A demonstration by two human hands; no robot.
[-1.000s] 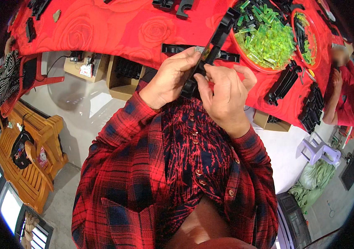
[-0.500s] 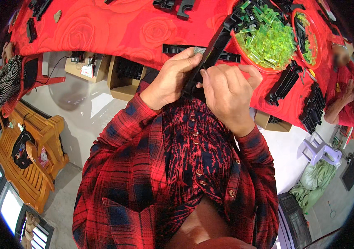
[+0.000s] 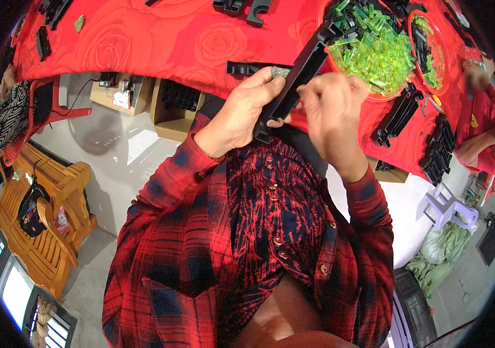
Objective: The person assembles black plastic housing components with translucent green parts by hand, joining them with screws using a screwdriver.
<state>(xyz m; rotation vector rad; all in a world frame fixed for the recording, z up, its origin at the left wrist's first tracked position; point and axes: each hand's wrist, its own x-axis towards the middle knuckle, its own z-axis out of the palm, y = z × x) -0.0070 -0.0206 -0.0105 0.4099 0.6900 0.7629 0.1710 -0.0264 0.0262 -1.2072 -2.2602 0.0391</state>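
My left hand is closed around a long black plastic channel-shaped part, held tilted with its far end up and to the right. A greyish wrap shows at a fingertip of that hand. Just right of the part is my right hand, its fingers bent and smeared by motion; whether they hold anything cannot be made out. Beyond the part's far end, a red-rimmed basin holds small translucent yellow-green pieces and black pieces. Another black part lies on the table behind my left hand.
A red rose-patterned cloth covers the table. More black parts lie on the right, below a second red-rimmed container. A person in red sits at far right. Cardboard boxes stand under the table's edge; a lilac stool is at right.
My right hand has moved off the black part, a little to the right. The part has turned so its hollow side shows more. My left hand keeps its hold.
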